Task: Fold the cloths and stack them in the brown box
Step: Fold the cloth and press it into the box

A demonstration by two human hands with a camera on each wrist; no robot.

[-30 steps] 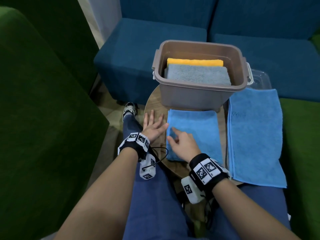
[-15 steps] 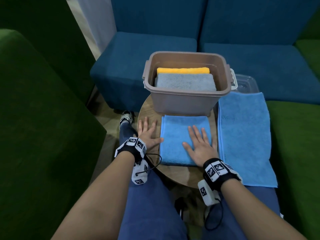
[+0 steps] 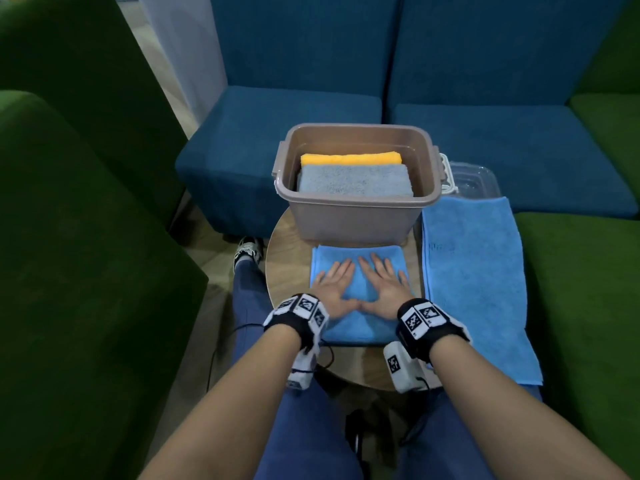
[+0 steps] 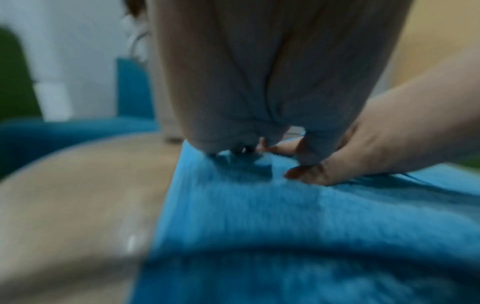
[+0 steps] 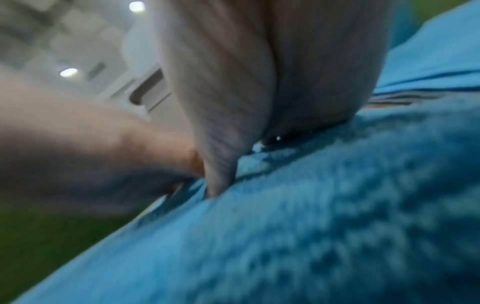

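From the head view the left hand (image 3: 333, 285) and right hand (image 3: 381, 285) lie flat, fingers spread, thumbs touching, on the folded blue cloth (image 3: 360, 327) on the round table (image 3: 287, 268) just near the brown box (image 3: 353, 216), while the blurry wrist views show only palms and cloth.

round wooden table (image 3: 287, 271), blue sofa (image 3: 485, 133), green armchair (image 3: 69, 271)

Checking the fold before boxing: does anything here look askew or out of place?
Nothing stands out. Both hands, left hand and right hand, press flat on the squarely folded blue cloth; the grey cloth and orange cloth lie neatly in the brown box.
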